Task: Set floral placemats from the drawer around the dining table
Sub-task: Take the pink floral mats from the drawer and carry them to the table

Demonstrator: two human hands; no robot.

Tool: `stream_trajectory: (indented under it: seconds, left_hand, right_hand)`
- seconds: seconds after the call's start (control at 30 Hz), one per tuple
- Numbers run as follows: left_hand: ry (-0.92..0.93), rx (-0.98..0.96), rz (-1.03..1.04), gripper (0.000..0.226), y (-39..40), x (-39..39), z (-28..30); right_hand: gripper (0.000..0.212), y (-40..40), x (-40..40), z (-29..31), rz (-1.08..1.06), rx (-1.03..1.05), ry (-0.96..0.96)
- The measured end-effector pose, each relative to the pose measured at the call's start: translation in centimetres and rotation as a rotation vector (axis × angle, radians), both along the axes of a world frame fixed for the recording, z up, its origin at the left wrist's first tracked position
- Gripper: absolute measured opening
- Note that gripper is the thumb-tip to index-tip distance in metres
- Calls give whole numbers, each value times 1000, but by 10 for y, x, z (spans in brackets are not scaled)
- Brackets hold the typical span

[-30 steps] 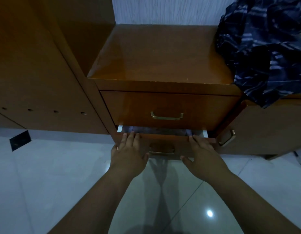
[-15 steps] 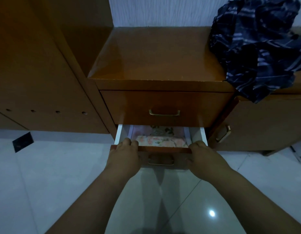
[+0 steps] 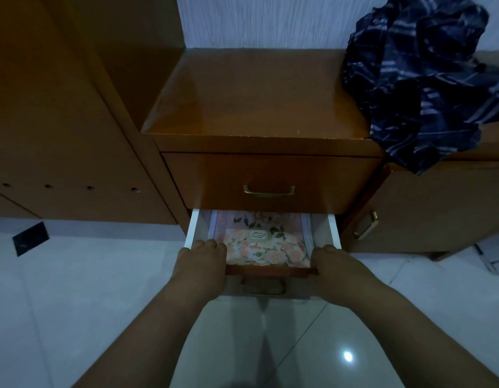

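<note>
1. The task is sitting at its very start: the lower drawer (image 3: 263,271) at the lower centre of the frame is standing partly pulled out, and nothing has been lifted from it yet.

2. The left hand (image 3: 200,264) is gripping the drawer's front edge at its left end, fingers curled over the top of the panel and into the opening.

3. The right hand (image 3: 336,266) is gripping the same front edge at its right end, fingers hooked over it in the same way; the two hands are sitting well apart, with the drawer's handle (image 3: 263,287) hanging untouched between and below them.

4. The floral placemats (image 3: 266,247) are lying flat inside the drawer, between the two hands, showing pink and peach flowers and a small oval label near the middle. How many are stacked there I cannot tell; the back part is running under the closed upper drawer (image 3: 270,180).

5. Judging from this, the opening looks wide enough to see the mats but perhaps not to draw them out flat, so a little more pulling is probably needed.

6. Everything else is waiting to be done: taking the mats out, carrying them away, and laying them around the dining table, which is not in view.

7. A dark striped cloth (image 3: 427,79) is lying crumpled on the cabinet top (image 3: 256,99) at the upper right of the frame, well clear of the drawer.
</note>
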State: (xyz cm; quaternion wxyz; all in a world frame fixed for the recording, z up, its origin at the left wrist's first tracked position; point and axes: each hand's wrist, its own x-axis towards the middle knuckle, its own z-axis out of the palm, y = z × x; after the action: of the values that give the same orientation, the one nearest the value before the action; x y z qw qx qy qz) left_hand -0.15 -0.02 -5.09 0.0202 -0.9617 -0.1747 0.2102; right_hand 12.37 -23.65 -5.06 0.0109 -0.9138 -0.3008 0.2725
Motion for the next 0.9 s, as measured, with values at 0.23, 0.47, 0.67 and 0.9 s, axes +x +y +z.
stream_trajectory:
  seconds: [0.23,0.47,0.67,0.9]
  left_hand:
    - [194,-102,39,56,12,2,6]
    - [303,-23,8,51,8,11,-8]
    - [331,-82,-27,50,5,14,-9]
    - [284,-145,-33,42,5,8,-14]
  right_hand:
    - [37,9,4,-11,-156,57,-53]
    - [57,23,3,-17,43,-202,36]
    - [47,31,-4,-3,-4,-217,88]
    - [48,29,-6,-5,-42,-188,183]
